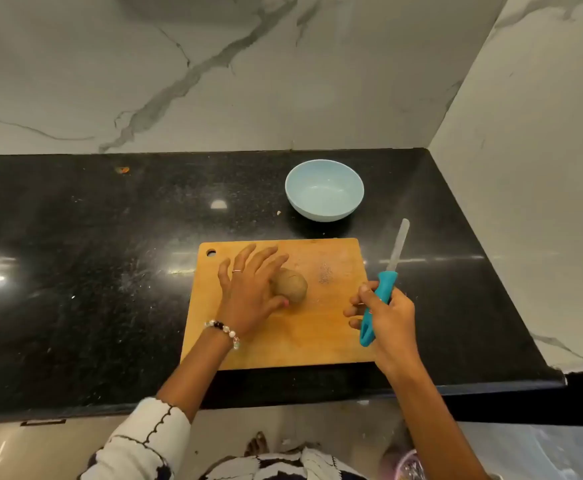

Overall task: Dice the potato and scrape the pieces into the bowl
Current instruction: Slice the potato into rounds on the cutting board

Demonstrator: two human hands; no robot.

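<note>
A whole brown potato (290, 284) lies unpeeled near the middle of the wooden cutting board (304, 341). My left hand (248, 292) rests on the potato's left side with fingers spread and straight, thumb touching its near edge. My right hand (385, 315) hovers over the board's right edge and grips the teal handle of a knife (383, 289), whose blade points away toward the wall. A light blue bowl (324, 189) stands empty on the counter beyond the board.
The black granite counter (92, 254) runs left and ends at marble walls behind and on the right. Its front edge is just below the board. A small orange speck (122, 170) lies at the far left back.
</note>
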